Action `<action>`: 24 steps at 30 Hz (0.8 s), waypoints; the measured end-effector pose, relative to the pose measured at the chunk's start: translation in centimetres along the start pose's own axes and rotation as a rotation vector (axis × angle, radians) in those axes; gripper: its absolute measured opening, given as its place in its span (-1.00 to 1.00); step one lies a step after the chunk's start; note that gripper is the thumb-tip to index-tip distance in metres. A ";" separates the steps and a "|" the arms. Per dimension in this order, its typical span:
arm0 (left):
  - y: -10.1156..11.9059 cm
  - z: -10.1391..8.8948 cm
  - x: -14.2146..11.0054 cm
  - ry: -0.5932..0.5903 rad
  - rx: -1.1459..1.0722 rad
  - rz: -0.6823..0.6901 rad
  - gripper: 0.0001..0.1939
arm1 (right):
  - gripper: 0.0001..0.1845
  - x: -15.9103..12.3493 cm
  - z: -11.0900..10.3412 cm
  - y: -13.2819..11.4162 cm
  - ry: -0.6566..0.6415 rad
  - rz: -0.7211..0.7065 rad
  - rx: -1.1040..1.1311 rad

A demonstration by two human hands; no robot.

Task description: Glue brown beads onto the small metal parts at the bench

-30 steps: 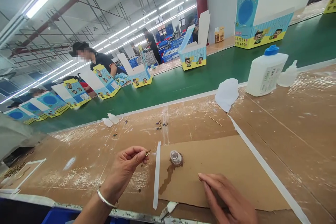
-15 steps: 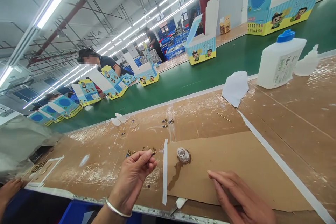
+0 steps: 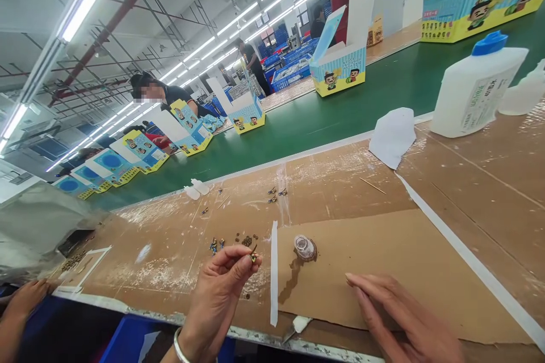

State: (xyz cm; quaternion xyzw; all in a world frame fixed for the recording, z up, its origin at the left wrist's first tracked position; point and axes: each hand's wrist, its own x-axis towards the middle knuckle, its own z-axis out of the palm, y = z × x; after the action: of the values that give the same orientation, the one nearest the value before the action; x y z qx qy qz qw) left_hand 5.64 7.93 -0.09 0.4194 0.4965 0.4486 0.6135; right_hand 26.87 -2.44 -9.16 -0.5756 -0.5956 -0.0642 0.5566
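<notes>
My left hand (image 3: 225, 281), with a bracelet at the wrist, pinches a small figurine (image 3: 254, 255) between thumb and fingertips. It looks dark and yellowish, with a thin part sticking up; finer detail is too small to see. My right hand (image 3: 400, 312) hovers over the cardboard sheet (image 3: 374, 249), thumb and forefinger drawn together; anything between the tips is too small to make out. Between the hands, a small clear cup (image 3: 305, 247) stands on the sheet in a wet brown stain. Beyond my left hand lie small blue-and-gold figurines (image 3: 215, 245) and little brown pieces (image 3: 246, 241).
A white jug with a blue cap (image 3: 479, 91) and a squeeze bottle (image 3: 523, 91) stand at right. Printed boxes (image 3: 340, 71) line the green belt (image 3: 289, 125). Another person's hand (image 3: 29, 296) rests at the left edge. Toothpicks (image 3: 372, 185) and small white bottles (image 3: 196, 188) lie on the table.
The figurine in my left hand has turned, so its thin part now points up. My right hand keeps its pose. The whole view has shifted slightly.
</notes>
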 end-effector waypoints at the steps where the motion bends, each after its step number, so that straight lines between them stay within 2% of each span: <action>1: -0.1 -0.1 0.0 0.001 0.000 -0.001 -0.75 | -0.79 0.0 0.0 0.0 -0.001 0.002 0.000; 13: -0.5 -0.6 -0.3 -0.046 0.030 0.020 -0.80 | -0.77 -0.7 0.2 0.2 -0.024 0.021 0.010; 19: -0.6 -0.7 0.2 -0.053 0.124 0.065 -0.81 | -0.76 -0.5 0.1 -0.2 -0.047 0.058 0.061; 24: -0.6 -0.4 -0.4 0.038 0.231 0.173 -0.78 | -0.75 -0.6 0.3 0.1 -0.041 0.079 0.060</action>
State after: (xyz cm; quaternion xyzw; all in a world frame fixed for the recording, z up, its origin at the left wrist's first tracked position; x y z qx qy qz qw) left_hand 5.25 7.47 -0.61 0.5199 0.5183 0.4478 0.5105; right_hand 26.63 -2.56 -9.79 -0.5827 -0.5854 -0.0126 0.5636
